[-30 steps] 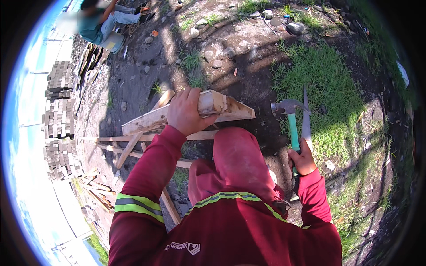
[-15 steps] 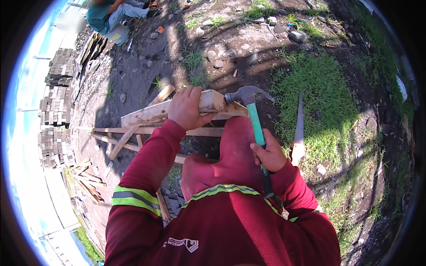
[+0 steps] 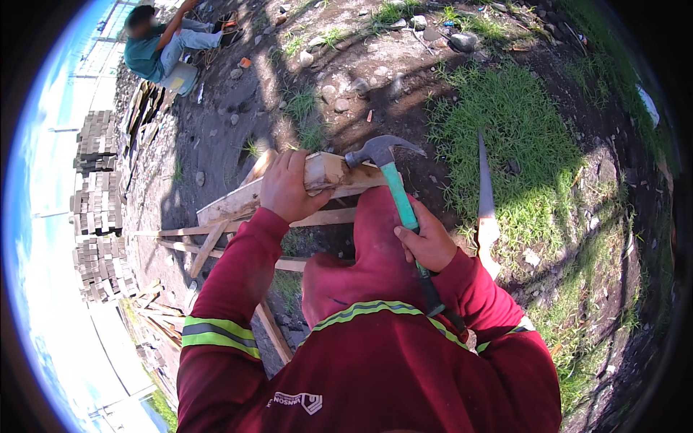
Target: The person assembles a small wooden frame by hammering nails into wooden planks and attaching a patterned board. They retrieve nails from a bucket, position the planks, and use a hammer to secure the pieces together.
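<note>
My left hand (image 3: pixel 292 189) is closed around a short wooden block (image 3: pixel 325 173), pressed along a longer pale board (image 3: pixel 231 205) that lies across other lumber by my knees. The palm covers part of both pieces. In my right hand (image 3: pixel 429 237) is a claw hammer (image 3: pixel 401 195) with a green and black handle, gripped partway down the handle. Its striking face is at the right end of the block, touching it or very close, while the claw points right. I cannot make out a nail.
A handsaw (image 3: pixel 486 180) lies on the grass (image 3: pixel 520 123) to my right. Long wooden strips (image 3: pixel 184 232) stretch leftward under the board. Lumber stacks (image 3: pixel 97 202) stand at far left. Another person (image 3: pixel 155 54) sits on a bucket (image 3: pixel 180 77) at upper left. Stones dot the dirt.
The whole view has shifted slightly, with the hands and hammer appearing a little further left. Both grips look the same. More of the seated person shows, with an arm raised.
</note>
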`<state>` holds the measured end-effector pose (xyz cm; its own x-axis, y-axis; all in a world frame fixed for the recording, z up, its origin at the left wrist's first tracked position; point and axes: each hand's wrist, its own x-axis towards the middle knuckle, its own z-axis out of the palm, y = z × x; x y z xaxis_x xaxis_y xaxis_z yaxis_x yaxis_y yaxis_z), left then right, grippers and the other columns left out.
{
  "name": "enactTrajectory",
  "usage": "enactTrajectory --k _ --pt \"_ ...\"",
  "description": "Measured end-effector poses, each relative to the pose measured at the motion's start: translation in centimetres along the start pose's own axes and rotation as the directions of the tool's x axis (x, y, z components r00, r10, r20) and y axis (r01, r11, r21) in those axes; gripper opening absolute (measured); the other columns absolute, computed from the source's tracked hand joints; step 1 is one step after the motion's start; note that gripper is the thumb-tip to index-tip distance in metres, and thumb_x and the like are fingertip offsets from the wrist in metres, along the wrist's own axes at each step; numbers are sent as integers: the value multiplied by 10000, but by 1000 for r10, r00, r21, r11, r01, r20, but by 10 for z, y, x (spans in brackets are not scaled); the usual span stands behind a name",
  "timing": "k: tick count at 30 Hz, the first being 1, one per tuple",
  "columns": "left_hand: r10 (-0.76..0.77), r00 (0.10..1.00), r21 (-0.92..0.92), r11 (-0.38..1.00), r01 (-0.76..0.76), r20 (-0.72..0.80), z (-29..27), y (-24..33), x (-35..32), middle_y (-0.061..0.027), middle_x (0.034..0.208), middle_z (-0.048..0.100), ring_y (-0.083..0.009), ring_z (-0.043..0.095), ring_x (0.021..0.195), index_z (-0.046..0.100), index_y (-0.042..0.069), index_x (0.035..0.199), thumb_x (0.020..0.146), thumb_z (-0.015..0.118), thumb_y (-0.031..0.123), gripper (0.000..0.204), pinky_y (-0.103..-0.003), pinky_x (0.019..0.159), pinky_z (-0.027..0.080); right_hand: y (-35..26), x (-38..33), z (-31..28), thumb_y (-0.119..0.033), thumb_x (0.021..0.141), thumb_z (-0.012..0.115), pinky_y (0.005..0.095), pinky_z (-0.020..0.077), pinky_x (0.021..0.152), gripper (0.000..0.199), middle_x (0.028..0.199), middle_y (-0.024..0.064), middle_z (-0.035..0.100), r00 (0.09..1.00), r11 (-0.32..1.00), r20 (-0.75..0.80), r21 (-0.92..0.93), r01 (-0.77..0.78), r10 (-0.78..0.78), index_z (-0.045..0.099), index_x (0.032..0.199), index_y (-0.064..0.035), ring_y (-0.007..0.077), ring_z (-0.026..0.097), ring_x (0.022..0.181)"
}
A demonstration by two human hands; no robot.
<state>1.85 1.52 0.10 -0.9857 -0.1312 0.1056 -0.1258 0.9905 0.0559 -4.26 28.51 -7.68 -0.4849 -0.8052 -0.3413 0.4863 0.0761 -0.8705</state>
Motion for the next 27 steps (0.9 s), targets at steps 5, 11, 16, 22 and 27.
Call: enactTrajectory --k 5,11,16,22,27 --pt "16 999 11 1000 -16 -30 -1 1 3 -143 955 575 -335 581 919 537 11 1084 600 819 359 659 -426 797 469 -2 0 -7 -45 936 530 241 429 474 480 713 9 493 1000 996 -3 -81 -25 25 350 1381 -40 76 493 508" --pt "41 997 14 999 -41 -60 -1 0 2 -146 926 578 -336 590 885 550 14 1052 598 823 359 633 -428 770 480 -8 4 -24 -91 927 568 251 439 471 279 697 16 520 997 999 -66 -37 27 -29 457 1172 -15 84 524 500" --pt "-6 1000 20 1000 6 -11 1 -2 1 -150 925 574 -343 587 877 548 15 1033 597 826 373 629 -431 770 481 20 5 -56 -135 930 593 258 437 463 213 632 32 532 980 987 -188 -156 31 -60 494 1084 -28 67 544 512" --pt "31 998 49 998 -28 -58 3 5 -14 -154 913 567 -349 583 853 551 8 1016 577 825 381 638 -443 759 479 98 0 -128 -162 862 622 480 466 628 306 719 240 586 908 661 -382 -728 -182 -171 493 1103 -26 453 607 706" --pt "-1 996 44 999 5 -88 8 19 -38 -155 911 574 -351 583 826 557 2 1016 568 821 401 655 -440 733 467 169 -18 -132 -212 844 647 429 473 625 331 714 176 617 837 830 -510 -367 -420 198 535 1093 -24 336 631 670"
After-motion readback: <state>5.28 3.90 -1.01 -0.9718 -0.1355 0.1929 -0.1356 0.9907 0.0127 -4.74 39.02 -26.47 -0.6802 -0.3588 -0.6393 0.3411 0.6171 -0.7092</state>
